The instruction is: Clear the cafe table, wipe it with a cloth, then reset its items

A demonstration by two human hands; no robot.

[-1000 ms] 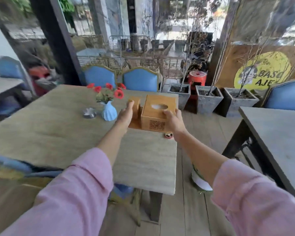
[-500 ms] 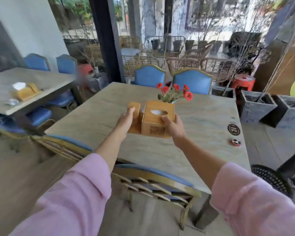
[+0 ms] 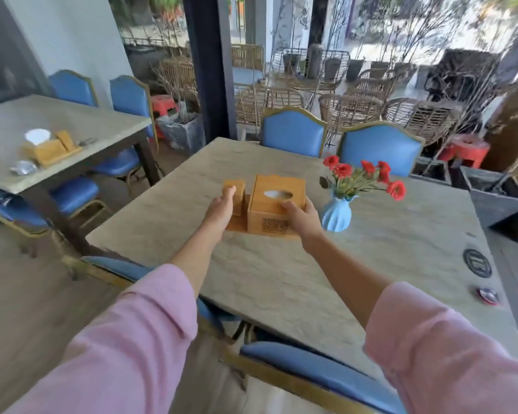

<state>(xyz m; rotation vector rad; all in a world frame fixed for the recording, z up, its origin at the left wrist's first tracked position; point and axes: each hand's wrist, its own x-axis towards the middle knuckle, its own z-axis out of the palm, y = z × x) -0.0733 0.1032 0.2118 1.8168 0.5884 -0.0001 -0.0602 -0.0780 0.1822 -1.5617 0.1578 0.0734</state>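
A wooden tissue box (image 3: 277, 201) with a small side holder and a QR code on its front is held over the middle of the stone-topped cafe table (image 3: 266, 273). My left hand (image 3: 220, 212) grips its left end by the small holder. My right hand (image 3: 304, 218) grips the box's right front corner, thumb on top. Whether the box touches the tabletop I cannot tell. Just right of the box, on the table, stands a light blue vase (image 3: 337, 215) holding red flowers (image 3: 368, 174).
A round black coaster (image 3: 477, 262) and a small red-and-white object (image 3: 487, 295) lie near the table's right edge. Blue chairs (image 3: 293, 134) ring the table. A second table (image 3: 57, 121) at left carries another tissue box (image 3: 47, 147). Planters (image 3: 497, 192) stand at right.
My view has swung left around the table while both hands kept hold of the tissue box. The vase, earlier left of or behind the box, now appears to its right.
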